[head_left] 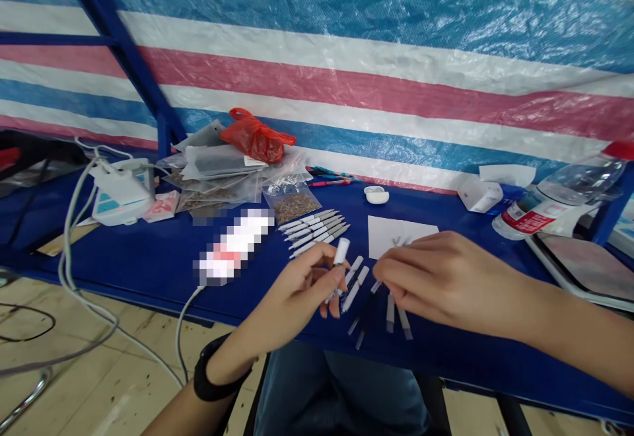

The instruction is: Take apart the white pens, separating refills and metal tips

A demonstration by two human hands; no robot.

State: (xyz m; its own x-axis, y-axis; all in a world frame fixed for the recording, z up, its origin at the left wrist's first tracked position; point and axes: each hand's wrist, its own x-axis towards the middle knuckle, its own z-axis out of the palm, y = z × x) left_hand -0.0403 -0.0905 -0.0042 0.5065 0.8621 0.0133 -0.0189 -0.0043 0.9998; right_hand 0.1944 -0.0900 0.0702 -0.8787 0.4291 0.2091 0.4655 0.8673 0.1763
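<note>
My left hand [302,290] is closed around a white pen barrel [341,252] that sticks up from the fingers, just above the blue table [148,257]. My right hand [436,277] hovers beside it with fingertips pinched near small pen parts; what it pinches is too small to make out. Loose white pen pieces [391,314] lie under both hands near the table's front edge. A row of several assembled white pens [314,224] lies just behind the left hand.
A white paper sheet [399,232] lies behind the right hand. A clear bag of small springs [292,203], a red plastic bag [255,137] and plastic packets sit at the back. A plastic bottle [555,201] lies at right, a white device with cables [121,191] at left.
</note>
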